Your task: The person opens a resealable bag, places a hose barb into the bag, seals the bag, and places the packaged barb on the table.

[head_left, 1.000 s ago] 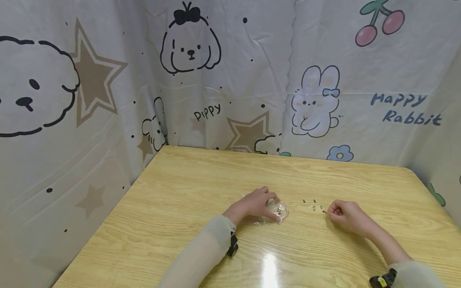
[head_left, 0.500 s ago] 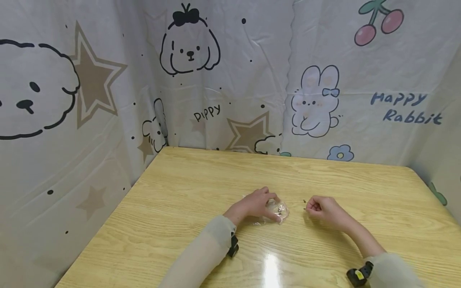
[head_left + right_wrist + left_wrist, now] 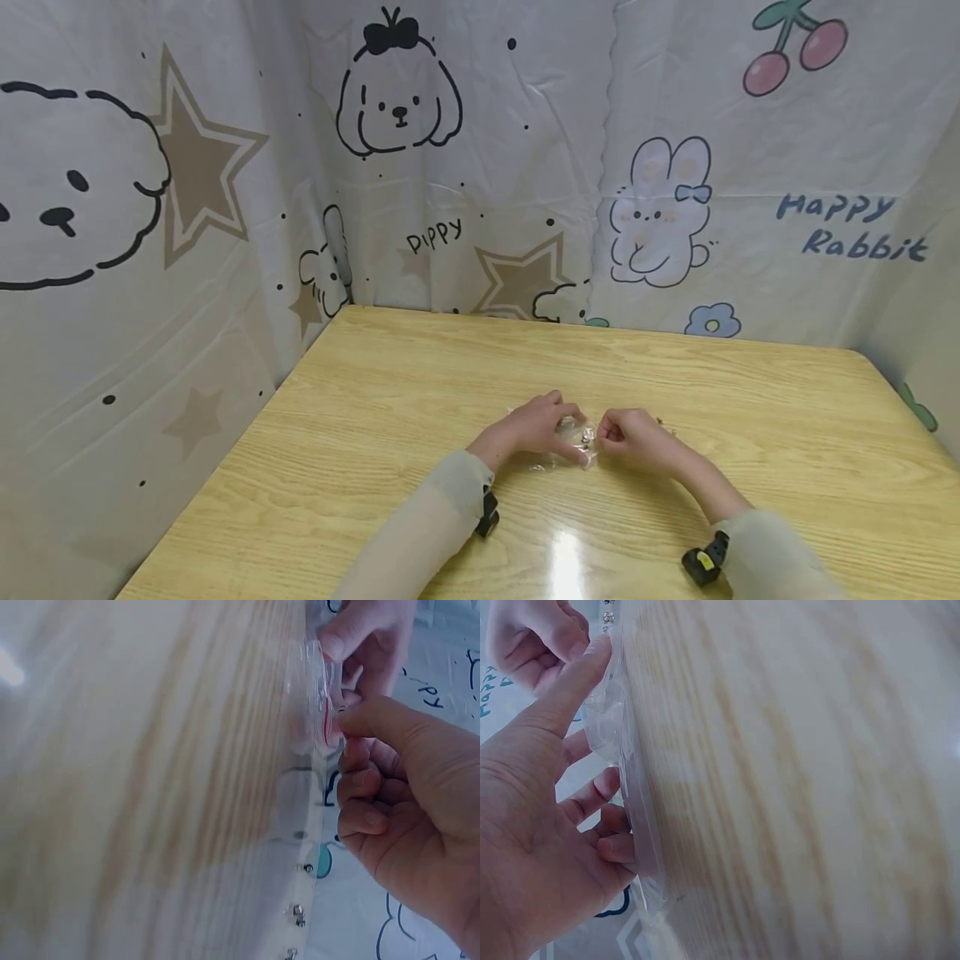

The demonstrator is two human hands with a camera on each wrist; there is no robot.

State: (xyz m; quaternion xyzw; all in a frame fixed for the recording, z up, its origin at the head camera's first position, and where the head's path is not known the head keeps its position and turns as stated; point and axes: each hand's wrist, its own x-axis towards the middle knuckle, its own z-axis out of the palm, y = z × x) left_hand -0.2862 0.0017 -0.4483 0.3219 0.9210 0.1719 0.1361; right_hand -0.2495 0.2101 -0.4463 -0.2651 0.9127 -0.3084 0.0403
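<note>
A clear plastic zip bag (image 3: 319,682) with a red line along its mouth lies on the wooden table. My left hand (image 3: 531,427) holds it, thumb and index finger spread apart at the mouth. Small dark pieces (image 3: 585,439) show through the plastic. Right at the mouth is my right hand (image 3: 633,437), thumb and index finger pinched together, other fingers curled. A tiny metal piece (image 3: 342,710) glints at those fingertips; its exact kind I cannot tell. Several similar small metal pieces (image 3: 298,911) stand on the table, partly hidden behind my right hand in the head view.
The wooden table (image 3: 420,358) reaches back to a printed cloth curtain (image 3: 480,167), which also hangs along the left and right sides. Black wrist cameras (image 3: 702,565) sit at both sleeves. A bright reflection lies on the table's front part.
My right hand has moved left from the loose metal pieces to the bag's mouth, its fingertips still pinched. The left hand stays in place on the bag.
</note>
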